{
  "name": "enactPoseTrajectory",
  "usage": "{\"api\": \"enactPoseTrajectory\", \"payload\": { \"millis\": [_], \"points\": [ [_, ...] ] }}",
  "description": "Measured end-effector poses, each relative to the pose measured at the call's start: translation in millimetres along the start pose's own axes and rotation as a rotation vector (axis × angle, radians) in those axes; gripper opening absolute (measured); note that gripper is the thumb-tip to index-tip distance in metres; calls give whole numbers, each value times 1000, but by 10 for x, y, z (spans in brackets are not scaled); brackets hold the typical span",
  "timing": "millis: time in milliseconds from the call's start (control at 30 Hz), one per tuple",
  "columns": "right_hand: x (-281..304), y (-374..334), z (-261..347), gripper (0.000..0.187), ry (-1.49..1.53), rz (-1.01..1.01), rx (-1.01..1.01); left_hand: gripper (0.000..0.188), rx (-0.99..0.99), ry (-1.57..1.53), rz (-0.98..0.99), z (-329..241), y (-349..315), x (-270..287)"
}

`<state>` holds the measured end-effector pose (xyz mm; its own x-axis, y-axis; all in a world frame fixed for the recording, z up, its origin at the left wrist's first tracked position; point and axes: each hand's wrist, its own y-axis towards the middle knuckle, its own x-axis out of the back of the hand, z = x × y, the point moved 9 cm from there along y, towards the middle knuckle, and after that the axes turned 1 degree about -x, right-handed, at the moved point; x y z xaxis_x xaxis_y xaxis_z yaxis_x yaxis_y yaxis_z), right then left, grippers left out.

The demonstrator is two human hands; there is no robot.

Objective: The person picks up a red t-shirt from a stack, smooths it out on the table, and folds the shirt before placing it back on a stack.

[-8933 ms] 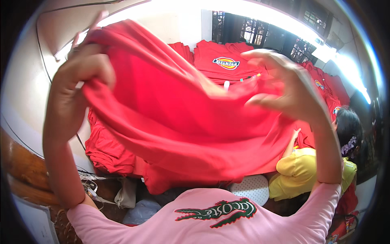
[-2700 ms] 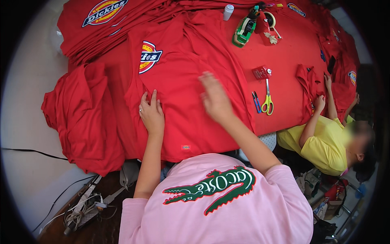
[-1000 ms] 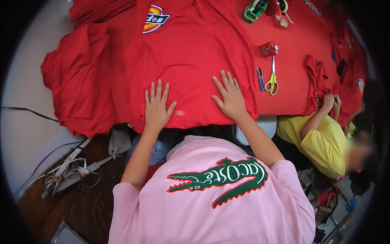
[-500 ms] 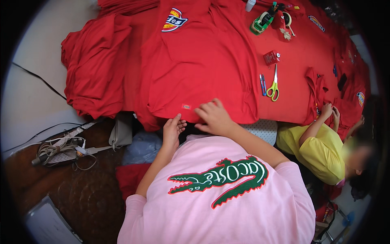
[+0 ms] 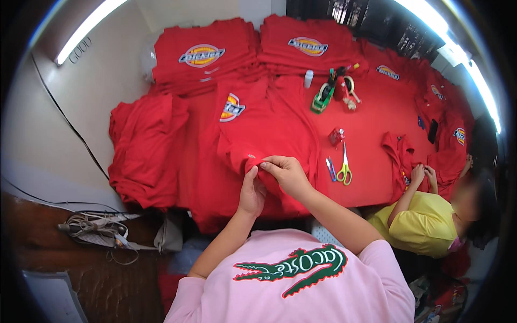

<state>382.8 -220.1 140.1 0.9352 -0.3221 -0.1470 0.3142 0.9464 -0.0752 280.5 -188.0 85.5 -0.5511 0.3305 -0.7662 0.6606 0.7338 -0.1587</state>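
A red shirt (image 5: 274, 121) with an embroidered patch (image 5: 231, 109) lies before me on a red-covered table (image 5: 369, 156). Its near edge is lifted and bunched between my two hands, close to a small label (image 5: 251, 156). My left hand (image 5: 252, 195) pinches the fabric from below with its thumb up. From the right, the fingertips of my right hand (image 5: 288, 175) grip the same fold, touching my left thumb. To the right of the shirt lie yellow-green-handled scissors (image 5: 344, 173) and blue thread snips (image 5: 330, 169).
Folded red shirts (image 5: 204, 40) are stacked at the back, and a crumpled red pile (image 5: 142, 151) sits on the left. A green tape dispenser (image 5: 323, 98), a white bottle (image 5: 308, 79) and a small red container (image 5: 336, 136) stand farther back. A co-worker in yellow (image 5: 423, 220) handles red cloth at right.
My hands came together and took hold of the shirt's near edge, which was lying flat, and raised it. The view has tilted up, bringing the back stacks and lamps into sight.
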Motion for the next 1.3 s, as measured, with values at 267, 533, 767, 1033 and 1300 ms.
{"api": "enactPoseTrajectory", "payload": {
  "millis": [267,533,767,1033,1300],
  "points": [
    [340,173,800,15,136,-56,174,41,38,253,143,-622,369,-616],
    [1822,-293,2646,19,24,-506,498,36,-473,349,69,-3029,180,-414],
    [2171,-1694,4222,40,-169,-224,872,43,-973,661,285,-5344,-1103,-889],
    [1905,-1389,4847,39,-866,-592,931,40,-1280,1633,184,-5636,-1095,-1925],
    [1869,-291,4341,21,-1385,-676,899,34,-1074,1717,111,-5477,900,-1531]
  ]
}}
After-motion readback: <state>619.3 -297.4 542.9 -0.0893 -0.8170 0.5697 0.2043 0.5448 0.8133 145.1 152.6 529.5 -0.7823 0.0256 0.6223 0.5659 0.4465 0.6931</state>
